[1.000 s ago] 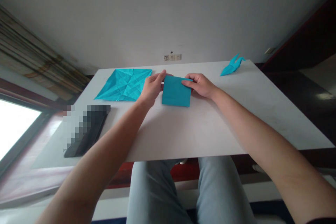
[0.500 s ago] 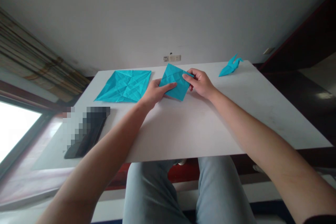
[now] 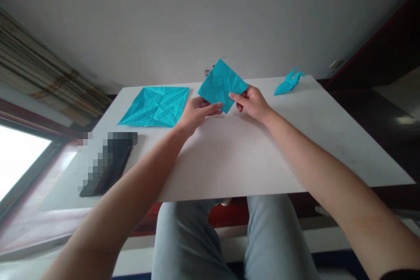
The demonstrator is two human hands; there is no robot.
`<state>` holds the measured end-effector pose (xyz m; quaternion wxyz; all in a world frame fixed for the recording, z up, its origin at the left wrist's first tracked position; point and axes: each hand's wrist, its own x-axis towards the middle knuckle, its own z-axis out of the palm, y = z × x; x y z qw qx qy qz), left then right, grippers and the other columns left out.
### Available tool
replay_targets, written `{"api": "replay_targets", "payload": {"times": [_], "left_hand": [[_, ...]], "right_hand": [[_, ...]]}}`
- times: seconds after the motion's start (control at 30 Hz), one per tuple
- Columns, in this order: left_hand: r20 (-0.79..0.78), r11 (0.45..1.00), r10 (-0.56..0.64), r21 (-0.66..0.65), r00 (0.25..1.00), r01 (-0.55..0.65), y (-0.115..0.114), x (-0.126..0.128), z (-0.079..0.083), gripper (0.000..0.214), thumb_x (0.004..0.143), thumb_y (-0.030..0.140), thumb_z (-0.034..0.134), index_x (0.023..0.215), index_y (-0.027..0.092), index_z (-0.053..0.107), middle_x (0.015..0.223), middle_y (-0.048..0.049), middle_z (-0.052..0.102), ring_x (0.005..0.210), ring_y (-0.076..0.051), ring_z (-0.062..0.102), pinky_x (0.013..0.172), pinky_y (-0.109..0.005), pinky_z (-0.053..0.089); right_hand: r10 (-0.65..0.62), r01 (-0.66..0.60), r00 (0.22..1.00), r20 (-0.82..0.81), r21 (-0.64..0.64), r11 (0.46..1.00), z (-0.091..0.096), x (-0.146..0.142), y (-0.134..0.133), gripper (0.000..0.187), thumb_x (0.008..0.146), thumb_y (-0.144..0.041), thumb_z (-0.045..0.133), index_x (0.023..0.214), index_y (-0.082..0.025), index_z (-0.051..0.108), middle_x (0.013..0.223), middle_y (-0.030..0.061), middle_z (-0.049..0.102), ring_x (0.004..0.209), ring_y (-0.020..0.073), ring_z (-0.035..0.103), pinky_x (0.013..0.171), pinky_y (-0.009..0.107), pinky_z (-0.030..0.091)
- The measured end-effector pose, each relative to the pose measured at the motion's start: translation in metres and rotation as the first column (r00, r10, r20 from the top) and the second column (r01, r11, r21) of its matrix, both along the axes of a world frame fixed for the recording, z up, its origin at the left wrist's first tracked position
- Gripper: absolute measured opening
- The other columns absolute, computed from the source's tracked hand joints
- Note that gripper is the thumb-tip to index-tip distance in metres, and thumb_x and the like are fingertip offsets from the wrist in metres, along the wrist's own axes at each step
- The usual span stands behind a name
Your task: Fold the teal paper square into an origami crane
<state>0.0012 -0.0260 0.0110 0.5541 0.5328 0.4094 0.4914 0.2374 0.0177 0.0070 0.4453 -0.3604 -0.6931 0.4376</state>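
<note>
A folded square of blue paper [image 3: 221, 84] stands lifted off the white table [image 3: 249, 153], turned like a diamond and tilted up toward the wall. My left hand [image 3: 196, 113] pinches its lower left edge between thumb and fingers. My right hand [image 3: 252, 102] pinches its right corner. Both hands hover just above the far middle of the table.
A larger creased blue sheet [image 3: 155, 106] lies flat at the far left. A finished blue paper crane [image 3: 289, 82] sits at the far right corner. A dark flat object [image 3: 106, 164], partly blurred out, lies near the left edge. My knees show below the table's front edge.
The folded paper lay flat as a square under both hands; it has been rotated to a diamond and raised off the table toward the wall.
</note>
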Motion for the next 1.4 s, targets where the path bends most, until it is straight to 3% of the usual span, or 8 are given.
{"api": "replay_targets", "payload": {"times": [0.33, 0.43, 0.57, 0.67, 0.9, 1.07, 1.2, 1.4], "left_hand": [[-0.233, 0.999, 0.049, 0.007, 0.971, -0.048, 0.004, -0.003, -0.012, 0.03, 0.09, 0.043, 0.095, 0.098, 0.017, 0.085, 0.096, -0.0103, 0.089, 0.075, -0.02, 0.078, 0.069, -0.029, 0.062], [-0.22, 0.997, 0.07, 0.036, 0.973, -0.063, 0.005, -0.004, -0.009, 0.034, 0.093, 0.05, 0.093, 0.096, 0.019, 0.082, 0.093, -0.0097, 0.086, 0.082, -0.022, 0.079, 0.073, -0.029, 0.063], [-0.086, 0.965, 0.254, 0.087, 0.963, -0.246, 0.012, -0.01, -0.004, 0.037, 0.096, 0.046, 0.091, 0.118, 0.02, 0.076, 0.102, -0.0064, 0.085, 0.098, -0.022, 0.081, 0.088, -0.03, 0.063], [-0.204, 0.961, 0.269, 0.124, 0.941, -0.247, 0.014, -0.016, -0.006, 0.037, 0.097, 0.035, 0.088, 0.129, 0.022, 0.073, 0.099, -0.0035, 0.082, 0.086, -0.018, 0.075, 0.08, -0.027, 0.058], [-0.688, 0.936, 0.235, 0.35, 0.687, 0.029, 0.007, -0.017, -0.017, 0.046, 0.105, 0.031, 0.072, 0.151, 0.022, 0.068, 0.107, -0.0047, 0.082, 0.088, -0.021, 0.072, 0.08, -0.033, 0.051], [-0.826, 0.941, 0.237, 0.325, 0.511, 0.089, 0.005, -0.017, -0.014, 0.035, 0.105, 0.038, 0.077, 0.137, 0.024, 0.081, 0.105, -0.0056, 0.083, 0.096, -0.026, 0.075, 0.087, -0.037, 0.052], [-0.844, 0.947, 0.236, 0.312, 0.481, 0.083, 0.006, -0.02, -0.012, 0.034, 0.107, 0.039, 0.076, 0.136, 0.025, 0.083, 0.105, -0.0058, 0.081, 0.099, -0.027, 0.076, 0.093, -0.039, 0.055], [-0.857, 0.921, 0.317, 0.381, 0.407, 0.084, 0.005, -0.02, -0.008, 0.033, 0.106, 0.04, 0.081, 0.137, 0.028, 0.084, 0.136, -0.0119, 0.076, 0.132, -0.034, 0.074, 0.122, -0.054, 0.049]], "right_hand": [[-0.01, 0.004, 0.998, -0.063, -0.094, 0.996, -0.005, 0.001, 0.004, 0.075, 0.075, -0.092, 0.096, 0.079, -0.028, 0.058, 0.063, -0.0063, 0.051, 0.058, 0.0133, 0.044, 0.055, 0.031, 0.036], [-0.033, 0.029, 0.999, -0.042, -0.087, 0.996, -0.007, 0.006, 0.009, 0.073, 0.074, -0.092, 0.095, 0.08, -0.027, 0.062, 0.063, -0.0067, 0.05, 0.061, 0.014, 0.04, 0.057, 0.031, 0.033], [0.039, -0.039, 0.999, -0.003, -0.063, 0.997, -0.009, 0.009, 0.014, 0.058, 0.082, -0.076, 0.095, 0.085, -0.023, 0.072, 0.082, 0.0001, 0.07, 0.078, 0.018, 0.057, 0.076, 0.033, 0.047], [0.085, -0.078, 0.993, 0.083, -0.085, 0.993, -0.016, 0.012, 0.019, 0.049, 0.085, -0.066, 0.093, 0.086, -0.022, 0.073, 0.088, 0.0027, 0.074, 0.083, 0.0196, 0.062, 0.082, 0.035, 0.049], [0.011, -0.01, 0.979, 0.205, -0.007, 1.0, -0.033, 0.018, 0.027, 0.061, 0.084, -0.047, 0.094, 0.137, -0.026, 0.073, 0.105, 0.0016, 0.072, 0.076, 0.0166, 0.057, 0.072, 0.032, 0.046], [0.062, -0.095, 0.925, 0.375, 0.071, 0.993, -0.028, 0.016, 0.02, 0.038, 0.091, -0.038, 0.086, 0.125, -0.022, 0.084, 0.105, 0.0043, 0.07, 0.077, 0.0168, 0.051, 0.072, 0.033, 0.043], [0.073, -0.131, 0.915, 0.397, 0.12, 0.984, -0.025, 0.014, 0.018, 0.028, 0.092, -0.035, 0.084, 0.117, -0.021, 0.087, 0.103, 0.0048, 0.068, 0.079, 0.0176, 0.05, 0.075, 0.034, 0.042], [0.08, -0.155, 0.907, 0.414, 0.151, 0.976, -0.027, 0.016, 0.021, 0.027, 0.093, -0.033, 0.088, 0.117, -0.022, 0.089, 0.108, 0.0056, 0.066, 0.081, 0.0184, 0.053, 0.08, 0.036, 0.046]]}}
